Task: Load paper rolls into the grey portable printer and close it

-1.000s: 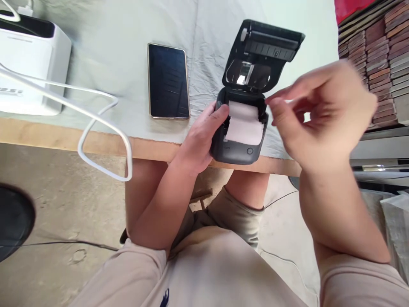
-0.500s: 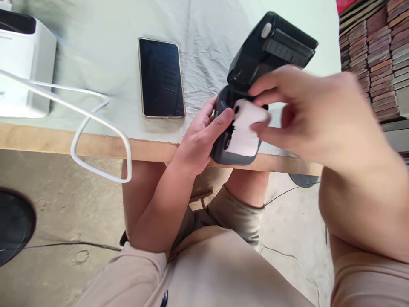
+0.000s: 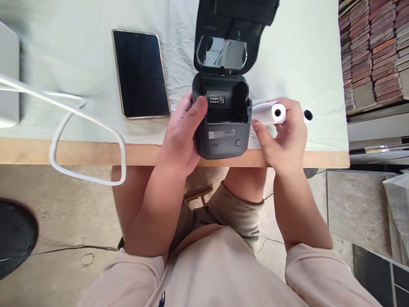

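Note:
My left hand (image 3: 182, 134) grips the left side of a dark grey label printer (image 3: 220, 145) near the table's front edge, thumb on top by the opening. The printer's lid (image 3: 223, 47) stands raised, and its paper bay shows bare, with a small printed sticker inside. Just right of the printer, my right hand (image 3: 286, 145) is closed around a white paper roll (image 3: 265, 114), its dark core hole facing me. A second paper roll (image 3: 308, 115) lies behind that hand, mostly hidden by it.
A dark-screened smartphone (image 3: 140, 74) lies left of the printer. A white cable (image 3: 92, 115) loops over the table's wooden edge (image 3: 140, 153) at left, near a white box-shaped device (image 3: 9, 76). Stacked reddish-brown pieces (image 3: 372, 55) stand beyond the table at right.
The paper roll has come out of the printer's bay and is now in my right hand, to the right of it. The printer has turned more upright in view, opening toward me.

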A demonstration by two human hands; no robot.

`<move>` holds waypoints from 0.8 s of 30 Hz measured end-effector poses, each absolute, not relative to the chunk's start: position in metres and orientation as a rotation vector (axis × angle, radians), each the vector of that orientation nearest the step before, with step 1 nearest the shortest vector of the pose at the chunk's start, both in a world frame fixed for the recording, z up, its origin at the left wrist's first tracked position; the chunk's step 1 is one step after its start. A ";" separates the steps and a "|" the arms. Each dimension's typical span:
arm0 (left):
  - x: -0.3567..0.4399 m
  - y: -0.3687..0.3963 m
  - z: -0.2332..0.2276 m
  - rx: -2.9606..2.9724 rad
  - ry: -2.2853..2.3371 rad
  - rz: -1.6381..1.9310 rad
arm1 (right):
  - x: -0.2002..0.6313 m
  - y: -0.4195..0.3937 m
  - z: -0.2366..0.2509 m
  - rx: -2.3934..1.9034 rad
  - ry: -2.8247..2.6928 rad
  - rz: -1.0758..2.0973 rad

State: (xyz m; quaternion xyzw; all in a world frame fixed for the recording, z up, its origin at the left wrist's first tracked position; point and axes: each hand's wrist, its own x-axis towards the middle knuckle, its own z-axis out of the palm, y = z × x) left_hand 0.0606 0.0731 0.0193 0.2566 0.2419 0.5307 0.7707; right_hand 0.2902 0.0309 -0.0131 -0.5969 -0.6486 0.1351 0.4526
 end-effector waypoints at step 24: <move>0.061 0.074 0.021 0.596 0.614 1.159 | 0.365 -0.003 -0.020 -1.246 -1.039 0.835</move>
